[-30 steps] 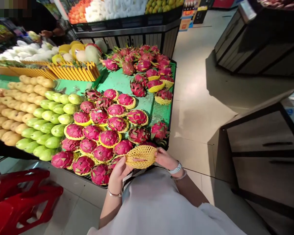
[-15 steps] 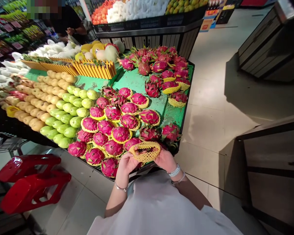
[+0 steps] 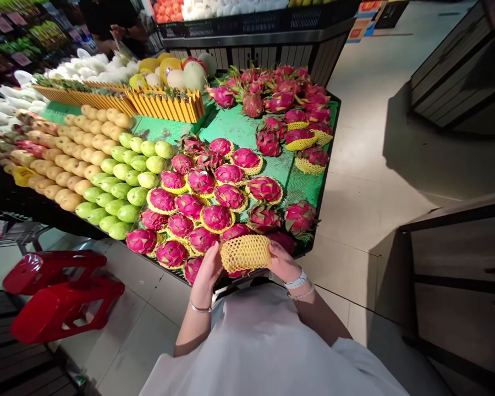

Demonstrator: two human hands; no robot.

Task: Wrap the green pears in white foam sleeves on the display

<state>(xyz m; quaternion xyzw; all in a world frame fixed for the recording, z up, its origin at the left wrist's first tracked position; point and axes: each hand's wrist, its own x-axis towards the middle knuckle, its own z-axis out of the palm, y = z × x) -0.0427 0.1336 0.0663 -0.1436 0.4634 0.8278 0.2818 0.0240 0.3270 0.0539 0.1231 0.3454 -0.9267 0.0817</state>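
Observation:
Between my two hands is a yellow foam net sleeve (image 3: 246,253), stretched sideways above the near edge of the fruit display. My left hand (image 3: 207,268) grips its left end, and my right hand (image 3: 284,262) grips its right end with the thumb along the top. Some of my fingers are hidden behind the mesh. Just beyond lie rows of pink dragon fruit (image 3: 217,218), many seated in yellow net sleeves. One bare dragon fruit (image 3: 301,218) rests at the right corner, and another is partly covered by my right hand.
Green guavas (image 3: 128,212) and tan round fruit (image 3: 71,199) fill the left of the green display (image 3: 231,125). More dragon fruit (image 3: 279,101) are heaped at the back right. Red stools (image 3: 45,311) stand on the floor at left. A person (image 3: 114,25) stands across the display.
The foam sleeve has turned from showing its open ring to showing its mesh side, pulled wider between my hands. The view has shifted slightly, so the display appears further right.

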